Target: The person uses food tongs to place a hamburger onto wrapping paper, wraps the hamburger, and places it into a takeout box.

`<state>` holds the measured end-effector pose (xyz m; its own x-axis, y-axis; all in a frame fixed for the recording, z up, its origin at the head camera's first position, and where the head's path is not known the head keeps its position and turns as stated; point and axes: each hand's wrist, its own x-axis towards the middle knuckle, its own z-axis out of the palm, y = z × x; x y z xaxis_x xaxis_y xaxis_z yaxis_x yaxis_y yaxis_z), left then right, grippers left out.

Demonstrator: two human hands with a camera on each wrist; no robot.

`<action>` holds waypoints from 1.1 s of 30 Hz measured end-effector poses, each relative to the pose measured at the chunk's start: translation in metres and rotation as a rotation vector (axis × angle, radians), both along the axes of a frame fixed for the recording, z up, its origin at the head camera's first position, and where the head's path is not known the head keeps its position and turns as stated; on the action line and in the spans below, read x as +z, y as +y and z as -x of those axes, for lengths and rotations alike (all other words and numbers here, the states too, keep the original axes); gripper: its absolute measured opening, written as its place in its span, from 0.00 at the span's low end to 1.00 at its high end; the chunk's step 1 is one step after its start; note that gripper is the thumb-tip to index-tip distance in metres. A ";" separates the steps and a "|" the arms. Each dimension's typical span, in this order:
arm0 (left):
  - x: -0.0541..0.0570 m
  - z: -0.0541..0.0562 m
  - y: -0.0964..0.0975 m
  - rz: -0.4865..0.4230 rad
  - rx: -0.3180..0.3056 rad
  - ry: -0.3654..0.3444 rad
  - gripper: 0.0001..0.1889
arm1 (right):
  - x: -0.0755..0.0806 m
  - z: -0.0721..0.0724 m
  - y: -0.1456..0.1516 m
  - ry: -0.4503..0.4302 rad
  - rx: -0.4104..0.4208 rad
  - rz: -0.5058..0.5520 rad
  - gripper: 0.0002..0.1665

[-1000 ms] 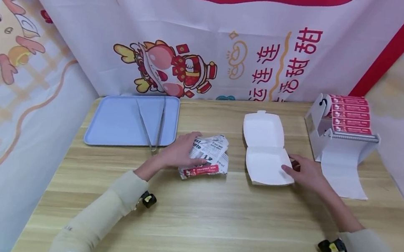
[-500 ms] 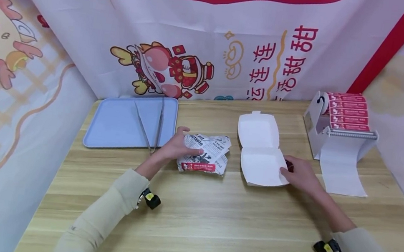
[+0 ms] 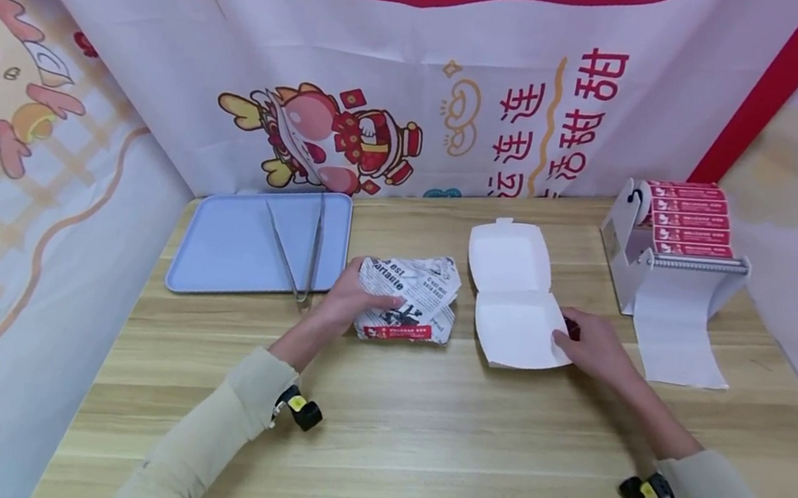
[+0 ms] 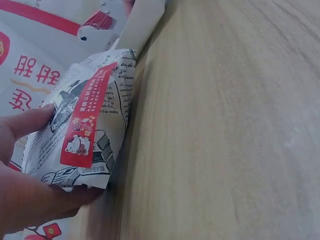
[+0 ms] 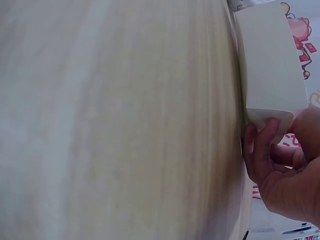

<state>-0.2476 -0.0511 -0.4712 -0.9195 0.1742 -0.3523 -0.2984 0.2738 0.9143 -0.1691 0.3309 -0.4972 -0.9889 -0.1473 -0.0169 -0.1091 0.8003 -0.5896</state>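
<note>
My left hand (image 3: 345, 299) grips a packet wrapped in newsprint-patterned paper (image 3: 431, 290), thumb on top and fingers at its far side and underneath. A red sticker (image 4: 87, 120) runs along the packet's side in the left wrist view. To the right, a white takeaway box (image 3: 519, 330) lies unfolded on the table, its lid (image 3: 510, 256) tipped back. My right hand (image 3: 598, 346) pinches the box's right wall, with the thumb over the rim. In the right wrist view, the fingers (image 5: 263, 145) of that hand curl against the box's outer wall.
A blue tray (image 3: 220, 248) stands at the back left with metal tongs (image 3: 314, 255) lying partly on it. A label dispenser (image 3: 689, 264) sits at the back right, a strip of white backing (image 3: 680, 337) hanging onto the wooden table (image 3: 420, 443).
My left hand has closed its hold on the packet and lifted or tilted it slightly. The right hand keeps its pinch; the box has shifted a little left in view, partly with the camera.
</note>
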 end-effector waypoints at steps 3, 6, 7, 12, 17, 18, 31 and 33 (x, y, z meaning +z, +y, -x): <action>0.001 -0.004 0.002 0.020 -0.012 0.060 0.47 | 0.000 0.000 0.000 0.015 0.006 0.009 0.26; 0.000 -0.006 0.003 0.017 -0.016 0.067 0.45 | 0.000 -0.001 0.000 0.014 0.010 0.011 0.25; -0.001 -0.006 0.003 0.013 -0.012 0.055 0.45 | 0.001 -0.001 0.001 0.002 0.008 0.016 0.26; -0.006 -0.005 -0.002 -0.058 0.028 -0.031 0.44 | 0.004 -0.001 0.004 -0.096 -0.016 0.108 0.30; -0.004 -0.004 -0.010 -0.187 0.047 -0.089 0.43 | 0.006 -0.001 0.005 -0.134 -0.010 0.165 0.28; -0.002 -0.004 -0.012 -0.214 0.047 -0.096 0.42 | 0.006 -0.001 0.005 -0.138 -0.011 0.163 0.27; 0.015 -0.013 -0.012 -0.358 -0.067 -0.159 0.40 | 0.005 0.001 -0.018 -0.114 -0.009 0.189 0.24; 0.016 -0.014 -0.013 -0.370 -0.066 -0.159 0.39 | 0.005 0.002 -0.023 -0.112 -0.001 0.194 0.24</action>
